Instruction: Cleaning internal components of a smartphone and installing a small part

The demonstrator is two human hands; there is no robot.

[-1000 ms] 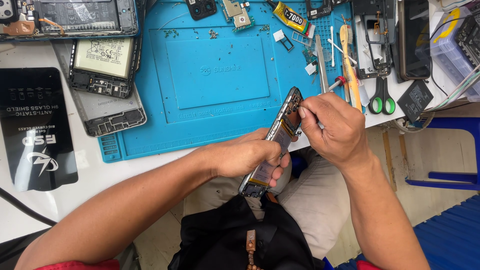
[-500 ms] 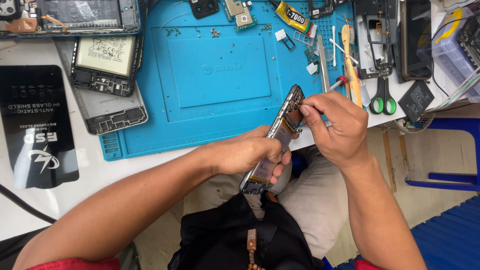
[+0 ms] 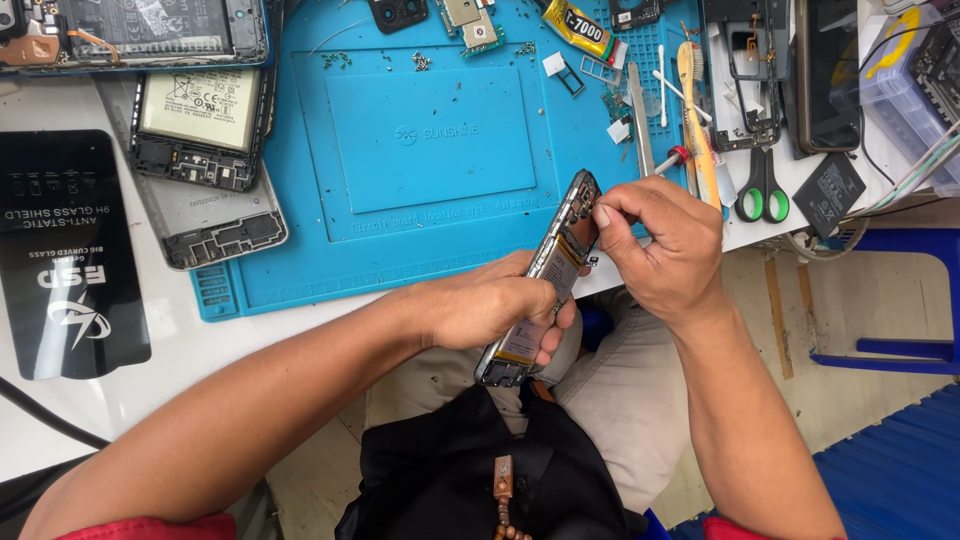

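Blue repair mat (image 3: 430, 150) spread on white worktop (image 3: 190, 350), opened phone (image 3: 545, 280) gripped tilted by left hand (image 3: 495, 310), right hand (image 3: 665, 245) pinched closed at its far end, red-tipped screwdriver (image 3: 668, 160) held, green-handled scissors (image 3: 763, 190) lying right.

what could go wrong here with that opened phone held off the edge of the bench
1. The opened phone is held over the lap, past the blue mat, in the left hand alone; a slip would likely drop it to the floor.
2. The right hand pinches at its exposed upper end; anything tiny that comes loose would probably miss the mat.
3. Loose screws on the mat could scatter if bumped.
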